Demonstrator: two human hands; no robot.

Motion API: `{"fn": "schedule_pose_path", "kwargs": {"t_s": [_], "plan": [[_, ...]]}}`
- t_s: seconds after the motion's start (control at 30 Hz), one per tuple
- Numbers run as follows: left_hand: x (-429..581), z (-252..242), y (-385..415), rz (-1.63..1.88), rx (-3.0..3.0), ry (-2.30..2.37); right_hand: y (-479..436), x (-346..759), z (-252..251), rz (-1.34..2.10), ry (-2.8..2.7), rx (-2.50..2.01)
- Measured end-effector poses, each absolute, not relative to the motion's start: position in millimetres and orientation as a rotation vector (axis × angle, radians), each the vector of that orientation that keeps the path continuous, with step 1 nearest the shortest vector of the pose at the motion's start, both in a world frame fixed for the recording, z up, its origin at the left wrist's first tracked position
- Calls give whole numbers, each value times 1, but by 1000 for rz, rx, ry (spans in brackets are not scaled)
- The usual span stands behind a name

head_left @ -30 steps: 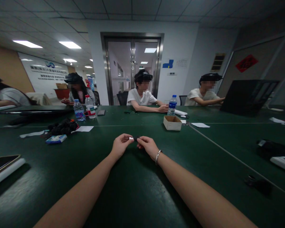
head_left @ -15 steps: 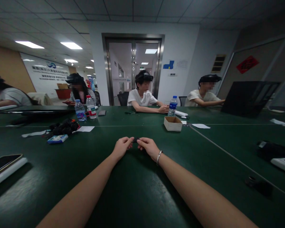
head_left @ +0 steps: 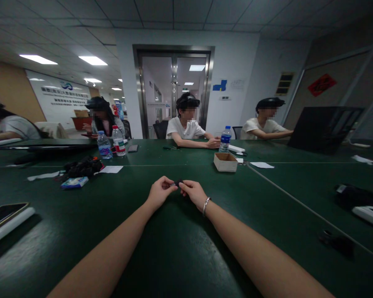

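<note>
Your left hand [head_left: 158, 194] and right hand [head_left: 195, 193], fingers pinching opposite ends of a dark piece [head_left: 178, 182], likely steady it well inside the tabletop's [head_left: 174, 248] far edge.

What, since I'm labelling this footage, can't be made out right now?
Small dark item, head view: too small to identify, partly covered by the fingers of the left hand and right hand.
Phone, head view: cut off by the left edge.
Open box, head view: its near wall hides at least part of the bottom.
Dark object at lower right, head view: dim and blurred.
</note>
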State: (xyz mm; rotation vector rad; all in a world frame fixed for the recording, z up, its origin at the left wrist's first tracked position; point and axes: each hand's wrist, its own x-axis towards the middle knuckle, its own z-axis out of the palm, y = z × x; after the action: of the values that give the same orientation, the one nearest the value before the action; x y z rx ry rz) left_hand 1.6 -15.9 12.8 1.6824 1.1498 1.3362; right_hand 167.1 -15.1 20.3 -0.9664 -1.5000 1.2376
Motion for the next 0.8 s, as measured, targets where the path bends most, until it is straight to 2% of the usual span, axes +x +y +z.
{"fn": "schedule_pose_path", "kwargs": {"t_s": [0.63, 0.8], "plan": [[2, 22, -20, 1165, 1510, 1118, -17, 167, 22, 1253, -1407, -990], [0, 22, -17, 1124, 1497, 1179, -18, 164, 22, 1160, -1481, -968]]}}
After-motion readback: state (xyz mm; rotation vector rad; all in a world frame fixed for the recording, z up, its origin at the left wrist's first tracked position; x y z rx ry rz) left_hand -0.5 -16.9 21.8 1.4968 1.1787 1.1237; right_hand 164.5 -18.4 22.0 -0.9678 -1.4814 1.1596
